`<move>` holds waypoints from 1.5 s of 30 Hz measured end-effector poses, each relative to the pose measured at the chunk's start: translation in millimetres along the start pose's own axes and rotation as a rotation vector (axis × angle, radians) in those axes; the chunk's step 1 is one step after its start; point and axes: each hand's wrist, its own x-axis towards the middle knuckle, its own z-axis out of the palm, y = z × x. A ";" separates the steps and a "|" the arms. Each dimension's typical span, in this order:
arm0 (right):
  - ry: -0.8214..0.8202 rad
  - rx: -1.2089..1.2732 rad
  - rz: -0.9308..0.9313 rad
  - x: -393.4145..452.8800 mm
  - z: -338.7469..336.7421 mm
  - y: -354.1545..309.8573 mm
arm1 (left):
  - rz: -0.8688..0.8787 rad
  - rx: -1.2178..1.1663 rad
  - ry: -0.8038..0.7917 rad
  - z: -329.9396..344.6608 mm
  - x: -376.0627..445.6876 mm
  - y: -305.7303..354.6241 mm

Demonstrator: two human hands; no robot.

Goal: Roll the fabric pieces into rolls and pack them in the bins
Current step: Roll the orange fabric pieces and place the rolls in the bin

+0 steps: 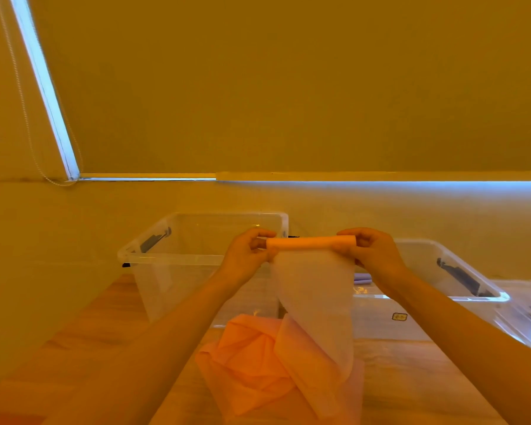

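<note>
Above the desk (411,378), in open air before two clear bins, a partly rolled orange fabric (311,242) is pinched at its ends by the left hand (248,251) and right hand (370,251). Its loose tail is draped onto the desk between the left bin (172,259) and right bin (472,294).

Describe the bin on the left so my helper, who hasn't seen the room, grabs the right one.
On the wooden table, two clear plastic bins stand against the wall. The left bin is behind the left hand. It looks empty, while the right bin holds something purple.
</note>
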 end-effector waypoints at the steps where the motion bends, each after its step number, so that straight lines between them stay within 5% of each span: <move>1: 0.004 -0.006 -0.010 0.1 -0.4 -0.1 | 0.010 -0.004 -0.007 0.4 -0.3 0.5; 45: 0.059 0.034 -0.050 -2.3 6.2 -2.9 | -0.006 -0.041 0.003 -12.3 3.3 -1.3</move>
